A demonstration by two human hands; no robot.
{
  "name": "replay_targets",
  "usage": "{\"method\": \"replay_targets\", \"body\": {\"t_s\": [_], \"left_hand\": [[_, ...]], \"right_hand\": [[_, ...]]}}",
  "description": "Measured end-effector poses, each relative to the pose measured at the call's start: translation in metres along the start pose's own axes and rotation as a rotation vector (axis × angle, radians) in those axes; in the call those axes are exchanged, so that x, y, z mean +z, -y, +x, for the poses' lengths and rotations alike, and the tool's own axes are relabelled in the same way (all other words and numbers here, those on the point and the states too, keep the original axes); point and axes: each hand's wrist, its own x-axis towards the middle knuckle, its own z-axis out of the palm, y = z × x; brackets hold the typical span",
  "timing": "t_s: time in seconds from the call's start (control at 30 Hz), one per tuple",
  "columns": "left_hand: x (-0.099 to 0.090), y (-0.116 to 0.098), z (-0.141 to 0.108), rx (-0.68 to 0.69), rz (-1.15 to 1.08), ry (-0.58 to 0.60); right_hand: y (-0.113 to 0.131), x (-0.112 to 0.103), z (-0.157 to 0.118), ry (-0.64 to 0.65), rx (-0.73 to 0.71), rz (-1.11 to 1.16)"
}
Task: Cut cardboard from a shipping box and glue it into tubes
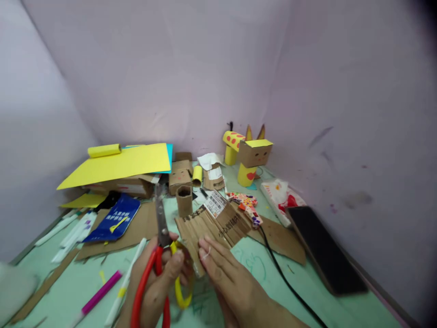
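Observation:
My left hand (159,278) is closed around a pair of scissors (163,228) with red handles, blades pointing up. A yellow ring (184,298), perhaps a loop of paper or a tube piece, is held by the same fingers. My right hand (235,282) lies with extended fingers on a printed piece of cardboard (200,230); its thumb is mostly hidden. A white band circles one finger. Just behind the cardboard stands a short brown cardboard tube (185,200). A patterned glue gun (251,210) rests at the cardboard's right end.
Yellow sheets (119,166) lie on a box at the back left. A cardboard animal (254,155) stands at the back right. A phone (324,250) lies at right, near the black cord (283,275). Left are a blue packet (114,218) and a purple marker (101,291).

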Motion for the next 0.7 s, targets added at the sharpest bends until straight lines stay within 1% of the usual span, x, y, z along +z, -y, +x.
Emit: {"method": "replay_targets", "body": {"t_s": [0.07,0.1,0.13,0.2,0.23,0.27,0.3,0.33,0.37,0.4,0.43,0.47,0.5,0.53,0.6,0.63,0.67,0.7], "left_hand": [[-0.001,-0.001,0.002,0.0,-0.011,-0.006],[-0.002,-0.001,0.003,0.006,0.021,-0.037],[-0.003,-0.002,0.003,0.016,0.075,-0.082],[-0.007,-0.002,0.005,0.057,0.219,-0.155],[-0.01,-0.003,0.005,0.082,0.291,-0.169],[-0.013,-0.004,0.005,0.102,0.353,-0.168],[-0.016,-0.006,0.006,0.116,0.405,-0.152],[-0.018,-0.007,0.005,0.128,0.453,-0.121],[-0.02,-0.009,0.005,0.141,0.502,-0.082],[-0.02,-0.011,0.003,0.16,0.551,-0.042],[-0.02,-0.013,0.001,0.19,0.598,0.001],[-0.018,-0.015,-0.001,0.232,0.638,0.045],[-0.015,-0.016,-0.003,0.281,0.666,0.086],[-0.012,-0.017,-0.006,0.333,0.68,0.121],[-0.005,-0.018,-0.012,0.427,0.68,0.182],[-0.002,-0.018,-0.014,0.464,0.679,0.203],[0.001,-0.017,-0.015,0.491,0.685,0.213],[0.002,-0.016,-0.015,0.505,0.696,0.215]], "right_hand": [[0.006,0.006,0.002,0.115,-0.037,-0.023],[0.01,0.005,0.002,0.138,-0.037,-0.042],[0.014,0.001,0.002,0.135,-0.039,-0.062],[0.022,-0.015,0.0,0.073,-0.036,-0.092],[0.024,-0.026,-0.003,0.021,-0.076,-0.081],[0.024,-0.038,-0.007,0.009,-0.056,-0.067],[0.022,-0.049,-0.01,-0.064,0.034,-0.052],[0.017,-0.058,-0.012,-0.232,0.179,-0.013],[0.01,-0.066,-0.013,-0.468,0.362,0.019],[0.002,-0.071,-0.012,-0.618,0.576,0.056],[-0.006,-0.074,-0.009,-0.59,0.777,0.17],[-0.014,-0.075,-0.004,-0.543,0.886,0.353],[-0.02,-0.074,0.001,-0.438,0.949,0.588],[-0.023,-0.072,0.006,-0.31,0.978,0.751],[-0.022,-0.065,0.015,0.062,1.032,1.039],[-0.019,-0.061,0.018,0.235,1.032,1.16],[-0.016,-0.057,0.02,0.362,1.035,1.246],[-0.013,-0.053,0.021,0.428,1.036,1.295]]}}
